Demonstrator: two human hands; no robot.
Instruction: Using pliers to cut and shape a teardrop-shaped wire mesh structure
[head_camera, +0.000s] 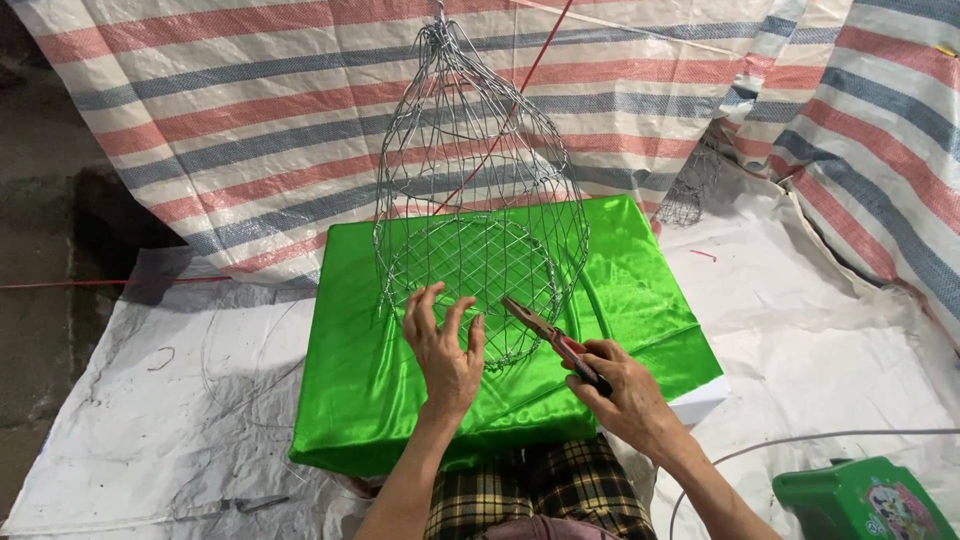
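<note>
Left hand (445, 345): open, fingers spread and slightly curled, fingertips at the near rim of the wire cage (480, 200). Looks like light contact with the lower wires, nothing gripped.

Right hand (622, 395): closed around the red handles of the pliers (548, 335). Pliers point up-left, tips at the cage's lower ring, just beside the left hand's fingers. Can't tell whether the tips are pinching a wire.

Wire cage: bell-shaped mesh of thin silver wire, narrow at the top where the wires twist together, wide ring at the bottom with a lattice floor. It stands upright on the green cloth (620, 270), near the middle and slightly toward the near edge. A red string (520, 95) runs diagonally across it from above.

Green cloth: shiny satin, draped over a box-like block; a white corner of the block (700, 402) shows at the near right.

Around it: white plastic sheet (130, 400) covers the ground, with loose wire loops (230, 370) lying left of the cloth. Striped tarp (250, 110) in red, blue and white hangs behind. A second, smaller wire cage (690, 190) sits by the tarp beyond the far right corner. Green plastic stool (855, 500) at the bottom right, with a colourful cartoon sticker on its top. Checked trousers (540, 490) at the bottom centre.
</note>
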